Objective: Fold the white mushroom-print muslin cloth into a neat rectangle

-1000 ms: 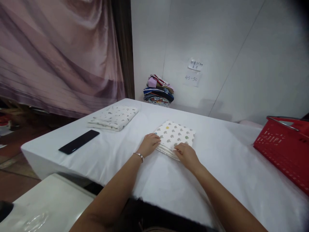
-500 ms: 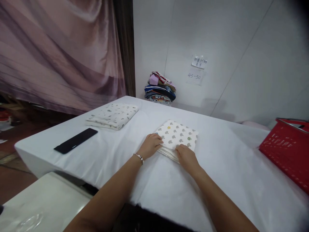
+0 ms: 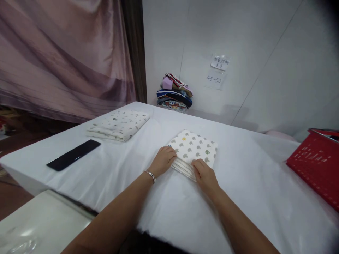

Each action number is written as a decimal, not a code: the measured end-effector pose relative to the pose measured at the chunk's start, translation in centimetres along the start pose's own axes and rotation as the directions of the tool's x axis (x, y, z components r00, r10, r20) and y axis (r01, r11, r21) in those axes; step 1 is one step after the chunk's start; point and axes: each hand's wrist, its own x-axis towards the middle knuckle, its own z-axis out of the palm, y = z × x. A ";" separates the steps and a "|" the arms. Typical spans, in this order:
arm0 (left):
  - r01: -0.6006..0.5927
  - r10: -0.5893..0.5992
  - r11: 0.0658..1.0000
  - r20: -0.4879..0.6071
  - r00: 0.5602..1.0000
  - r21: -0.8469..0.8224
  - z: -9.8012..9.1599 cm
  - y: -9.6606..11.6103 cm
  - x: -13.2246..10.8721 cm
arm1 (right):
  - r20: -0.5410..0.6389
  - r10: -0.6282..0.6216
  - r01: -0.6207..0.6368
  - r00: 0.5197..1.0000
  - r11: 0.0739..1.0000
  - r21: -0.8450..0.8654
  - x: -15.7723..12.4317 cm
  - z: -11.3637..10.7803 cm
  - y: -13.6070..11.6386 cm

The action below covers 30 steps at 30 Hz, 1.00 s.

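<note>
A: What is each grip doing?

B: The left grip (image 3: 162, 160) is closed on the near left part of a folded cloth (image 3: 196, 146), fingers bent over its edge. The right grip (image 3: 205, 174) pinches the same cloth toward its near right corner. Between them the stacked layers of the fold show.

A: And where does that cloth lie?

B: Around the middle of the white-covered surface (image 3: 254, 183), in from both the near and far edges. It is white with grey mouse-head shapes, plus a yellow spot and a green one.

A: Anything on the left wrist?

B: A silvery bracelet (image 3: 150, 175).

A: Further out?

B: A black, phone-like slab (image 3: 74, 155) lies slantwise toward the near left corner of the surface. Beyond it, by the left edge and near the far left corner, rests a second folded cloth (image 3: 119, 125), white with small dark prints.

A: And to the right?

B: A red basket (image 3: 315, 165) with a metal handle, by the right end of the surface, partly cut off.

A: Past the far edge?

B: A pile of coloured fabrics (image 3: 174, 95) against the wall (image 3: 249, 46), its base hidden, and a paper note (image 3: 214, 80) reading "45-50".
</note>
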 end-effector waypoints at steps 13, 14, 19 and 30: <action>-0.035 0.035 0.999 -0.030 0.999 0.012 0.4 0.1 -0.1 | 0.075 -0.029 0.036 0.997 0.996 -0.085 0.1 0.1 -0.7; -0.031 0.032 0.999 -0.016 0.999 0.018 0.2 0.1 -0.2 | 0.080 -0.022 0.029 0.997 0.995 -0.090 0.1 0.1 -0.7; -0.041 0.040 0.999 0.074 0.996 0.018 -0.5 0.1 -0.2 | 0.100 0.029 -0.018 0.995 0.994 -0.107 0.1 0.2 -0.8; -0.026 0.022 0.999 0.101 0.995 0.035 -0.6 0.5 -0.1 | 0.072 0.048 -0.033 0.996 0.980 -0.195 0.4 0.3 -1.2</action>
